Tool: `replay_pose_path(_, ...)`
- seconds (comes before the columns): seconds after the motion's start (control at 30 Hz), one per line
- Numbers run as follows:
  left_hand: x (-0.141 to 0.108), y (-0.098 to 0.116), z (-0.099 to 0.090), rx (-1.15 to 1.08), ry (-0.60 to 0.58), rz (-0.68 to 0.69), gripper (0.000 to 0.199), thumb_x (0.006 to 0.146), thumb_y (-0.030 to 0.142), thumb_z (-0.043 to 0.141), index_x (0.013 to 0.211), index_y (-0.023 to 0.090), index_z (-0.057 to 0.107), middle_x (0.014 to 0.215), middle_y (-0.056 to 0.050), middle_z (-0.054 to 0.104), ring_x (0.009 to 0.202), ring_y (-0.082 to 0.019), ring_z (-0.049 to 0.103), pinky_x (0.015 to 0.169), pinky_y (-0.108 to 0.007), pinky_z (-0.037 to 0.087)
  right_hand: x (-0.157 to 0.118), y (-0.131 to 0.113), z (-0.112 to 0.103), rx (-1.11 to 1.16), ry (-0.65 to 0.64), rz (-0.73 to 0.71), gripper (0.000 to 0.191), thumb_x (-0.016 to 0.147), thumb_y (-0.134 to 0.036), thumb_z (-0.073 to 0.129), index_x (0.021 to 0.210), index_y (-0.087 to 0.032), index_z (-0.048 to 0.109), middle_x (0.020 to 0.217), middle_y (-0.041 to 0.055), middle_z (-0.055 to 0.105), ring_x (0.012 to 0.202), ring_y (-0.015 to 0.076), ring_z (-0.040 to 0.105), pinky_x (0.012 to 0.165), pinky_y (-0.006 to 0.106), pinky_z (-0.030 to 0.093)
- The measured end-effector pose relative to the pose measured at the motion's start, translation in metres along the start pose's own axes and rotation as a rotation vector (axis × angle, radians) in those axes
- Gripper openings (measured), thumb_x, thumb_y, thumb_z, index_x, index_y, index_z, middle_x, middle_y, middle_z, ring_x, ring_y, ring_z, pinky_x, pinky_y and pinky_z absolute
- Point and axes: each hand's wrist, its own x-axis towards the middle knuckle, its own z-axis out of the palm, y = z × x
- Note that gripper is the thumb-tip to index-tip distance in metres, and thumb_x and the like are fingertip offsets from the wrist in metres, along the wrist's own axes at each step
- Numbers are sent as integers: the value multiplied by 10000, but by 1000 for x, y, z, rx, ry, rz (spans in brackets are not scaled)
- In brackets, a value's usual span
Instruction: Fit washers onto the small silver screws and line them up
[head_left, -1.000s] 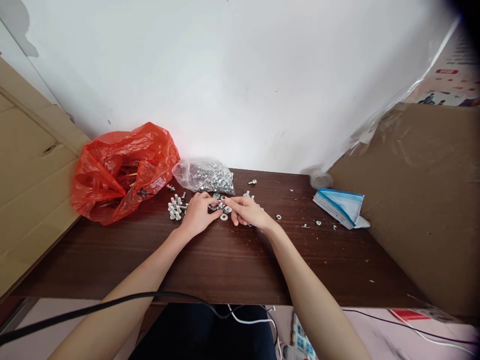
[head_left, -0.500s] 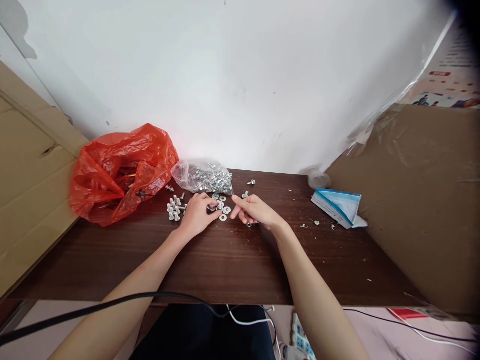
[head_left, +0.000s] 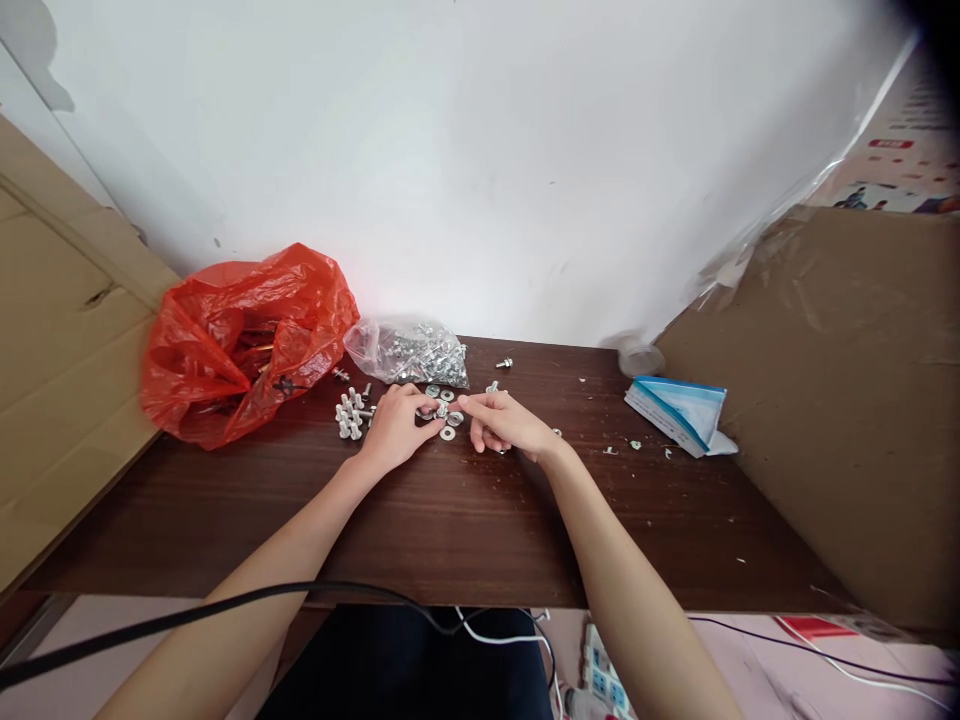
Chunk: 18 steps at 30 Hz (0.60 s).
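Flat, shiny metal washers [head_left: 448, 420] lay loose on the dark wood-grain table [head_left: 450, 520] below a plain white wall. The left hand [head_left: 395, 425] pinched something small and unclear; the right hand [head_left: 504, 423], half curled, held nothing visible. Since half a second earlier, its forefinger had reached back onto the washers.

A dark wooden table [head_left: 450, 540] stands against a white wall [head_left: 465, 160], cardboard sheets [head_left: 840, 400] flanking both side edges
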Motion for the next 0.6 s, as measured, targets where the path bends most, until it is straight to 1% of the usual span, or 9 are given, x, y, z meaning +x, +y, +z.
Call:
replay_pose_path(0.17,0,-1,1,1,-4,-3,113,761,289,654,808,197,701,793,-36,589,836,-216,507,790,-353,418,2,1,4,9,-40,-15,349,920,-461,462,896,-144,605,433,-38,572,299,44,342,318,171,222)
replay_pose_path(0.37,0,-1,2,11,-20,-30,128,760,290,658,841,202,704,823,-37,603,854,-227,506,796,-368,407,2,1,6,-13,-20,-41,341,913,-467,470,845,-156,593,438,-47,557,311,39,348,324,163,222)
replay_pose_path(0.5,0,0,2,7,-20,-33,113,754,282,666,822,198,698,816,-32,605,843,-222,508,796,-367,407,3,1,9,-4,-7,-47,336,907,-467,475,857,-159,600,430,-53,544,313,41,343,329,165,220)
replay_pose_path(0.6,0,1,2,9,-14,-34,104,754,282,668,800,193,695,804,-32,603,835,-220,509,791,-366,407,2,1,8,-11,-4,-59,369,891,-493,494,829,-150,617,428,-45,547,314,42,340,334,171,225)
